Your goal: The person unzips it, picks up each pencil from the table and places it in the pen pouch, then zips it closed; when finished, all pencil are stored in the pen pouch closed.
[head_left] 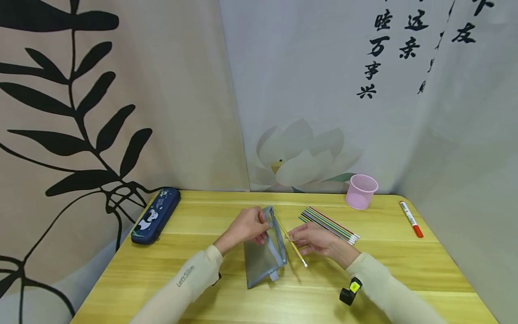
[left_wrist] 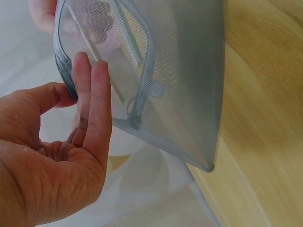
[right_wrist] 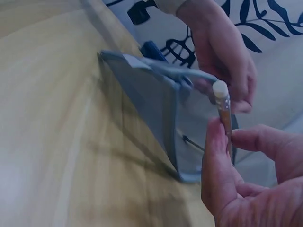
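Observation:
A grey-blue mesh zip pouch (head_left: 256, 263) is held up off-flat over the table, its mouth facing right. My left hand (head_left: 252, 225) grips the rim at the upper edge, thumb on one side and fingers on the other, as the left wrist view shows with the mesh (left_wrist: 189, 85) beyond the fingertips. Between thumb and fingers my right hand (head_left: 317, 240) pinches a yellow pencil (head_left: 298, 254), tilted, its white eraser (right_wrist: 220, 89) toward me. The pencil's far end overlaps the pouch mouth in the head view.
Several coloured pencils (head_left: 329, 225) lie side by side behind the right hand. A pink cup (head_left: 361, 192) stands at the back, a red-capped marker (head_left: 411, 219) lies far right, and a dark blue panda pencil case (head_left: 156, 216) sits at the table's left edge.

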Available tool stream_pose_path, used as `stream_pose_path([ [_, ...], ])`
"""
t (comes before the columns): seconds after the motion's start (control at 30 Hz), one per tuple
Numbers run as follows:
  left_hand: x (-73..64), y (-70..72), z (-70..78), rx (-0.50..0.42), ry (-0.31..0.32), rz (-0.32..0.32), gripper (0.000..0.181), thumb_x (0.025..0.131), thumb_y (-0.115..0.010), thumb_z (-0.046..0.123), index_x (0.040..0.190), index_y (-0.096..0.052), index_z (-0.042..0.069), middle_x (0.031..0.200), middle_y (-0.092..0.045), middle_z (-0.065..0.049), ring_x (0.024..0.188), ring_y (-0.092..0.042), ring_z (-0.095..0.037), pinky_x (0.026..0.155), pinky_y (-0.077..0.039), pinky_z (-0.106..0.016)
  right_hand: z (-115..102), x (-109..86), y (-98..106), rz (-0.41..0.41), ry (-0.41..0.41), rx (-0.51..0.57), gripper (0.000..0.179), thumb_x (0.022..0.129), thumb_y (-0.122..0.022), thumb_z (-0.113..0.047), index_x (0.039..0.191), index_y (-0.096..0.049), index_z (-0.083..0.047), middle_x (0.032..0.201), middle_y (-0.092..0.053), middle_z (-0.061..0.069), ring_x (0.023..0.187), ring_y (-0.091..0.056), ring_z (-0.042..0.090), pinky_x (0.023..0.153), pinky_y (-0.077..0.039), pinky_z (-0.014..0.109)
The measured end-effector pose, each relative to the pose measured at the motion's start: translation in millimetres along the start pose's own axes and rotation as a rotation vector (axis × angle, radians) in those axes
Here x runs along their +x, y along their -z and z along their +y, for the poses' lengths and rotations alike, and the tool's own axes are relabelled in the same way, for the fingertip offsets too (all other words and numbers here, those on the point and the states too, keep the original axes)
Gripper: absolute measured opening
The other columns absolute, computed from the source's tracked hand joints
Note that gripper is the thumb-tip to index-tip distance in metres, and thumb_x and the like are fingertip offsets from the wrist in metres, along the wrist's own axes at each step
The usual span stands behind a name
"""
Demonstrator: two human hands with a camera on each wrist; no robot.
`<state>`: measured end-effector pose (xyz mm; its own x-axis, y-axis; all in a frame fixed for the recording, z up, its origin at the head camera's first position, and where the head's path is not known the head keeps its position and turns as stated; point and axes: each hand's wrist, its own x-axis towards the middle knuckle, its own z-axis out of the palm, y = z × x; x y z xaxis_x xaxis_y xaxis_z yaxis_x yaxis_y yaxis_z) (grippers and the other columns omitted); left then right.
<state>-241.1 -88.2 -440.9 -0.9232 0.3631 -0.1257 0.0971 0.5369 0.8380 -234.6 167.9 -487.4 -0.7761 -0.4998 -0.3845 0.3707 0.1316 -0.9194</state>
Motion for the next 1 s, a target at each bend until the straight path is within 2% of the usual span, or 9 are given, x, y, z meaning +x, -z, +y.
stream_pose_path([
  [0.1,-0.1,-1.1,-1.3,-0.006,-0.007,-0.001,0.011,0.097,-0.067,0.008,0.094,-0.058,0.002,0.069,-0.073,-0.011,0.054,-0.073,-0.020,0.064,-0.068,-0.050,1,7.0,-11,-0.028,0.002,0.009,0.040,0.100,-0.061,-0.007,0.132,-0.058,0.016,0.090,-0.076,0.001,0.082,-0.073,0.011,0.064,-0.065,0.022],
  [0.2,0.5,-3.3,-1.6,-0.005,-0.002,-0.013,0.011,0.097,-0.067,0.007,0.094,-0.058,0.002,0.069,-0.073,-0.010,0.054,-0.072,-0.019,0.064,-0.068,-0.050,3,14.8,-17,-0.036,0.004,0.018,0.025,0.100,-0.061,-0.007,0.119,-0.065,0.009,0.090,-0.075,0.001,0.084,-0.073,0.012,0.067,-0.066,0.024],
  [0.3,1.6,-5.9,-1.0,-0.006,0.004,-0.030,0.010,0.097,-0.067,0.007,0.093,-0.058,0.002,0.069,-0.072,-0.011,0.054,-0.072,-0.019,0.063,-0.069,-0.048,4,22.3,-21,-0.001,-0.001,0.017,0.009,0.101,-0.063,-0.009,0.103,-0.070,-0.003,0.086,-0.073,0.000,0.081,-0.072,0.011,0.068,-0.066,0.026],
  [0.37,2.3,-7.2,-0.5,-0.008,0.004,-0.043,0.009,0.097,-0.066,0.007,0.094,-0.059,0.003,0.070,-0.072,-0.011,0.054,-0.072,-0.019,0.062,-0.069,-0.047,5,26.2,-23,0.026,-0.004,0.005,0.007,0.101,-0.064,-0.010,0.099,-0.070,-0.006,0.085,-0.072,0.000,0.080,-0.072,0.012,0.067,-0.066,0.026],
  [0.63,4.0,-9.6,-1.1,-0.015,-0.005,-0.069,0.009,0.099,-0.065,0.007,0.095,-0.059,0.003,0.070,-0.072,-0.012,0.054,-0.072,-0.019,0.057,-0.067,-0.040,5,34.5,-29,0.064,0.004,-0.012,0.017,0.099,-0.066,-0.012,0.114,-0.068,-0.003,0.087,-0.075,0.003,0.081,-0.073,0.014,0.068,-0.067,0.029],
  [0.8,5.1,-10.0,-1.5,-0.026,-0.002,-0.077,0.008,0.100,-0.065,0.008,0.097,-0.059,0.003,0.073,-0.073,-0.012,0.055,-0.072,-0.018,0.060,-0.068,-0.043,6,37.3,-35,0.092,0.015,-0.009,0.017,0.099,-0.065,-0.010,0.113,-0.068,-0.001,0.086,-0.075,0.002,0.080,-0.074,0.014,0.067,-0.067,0.029],
  [1.0,5.5,-9.0,-0.5,-0.031,0.008,-0.075,0.008,0.100,-0.065,0.008,0.098,-0.059,0.003,0.074,-0.073,-0.012,0.056,-0.073,-0.019,0.065,-0.069,-0.049,9,39.3,-41,0.144,0.045,-0.036,0.029,0.100,-0.065,-0.010,0.125,-0.066,0.004,0.095,-0.076,0.005,0.084,-0.074,0.014,0.064,-0.065,0.026],
])
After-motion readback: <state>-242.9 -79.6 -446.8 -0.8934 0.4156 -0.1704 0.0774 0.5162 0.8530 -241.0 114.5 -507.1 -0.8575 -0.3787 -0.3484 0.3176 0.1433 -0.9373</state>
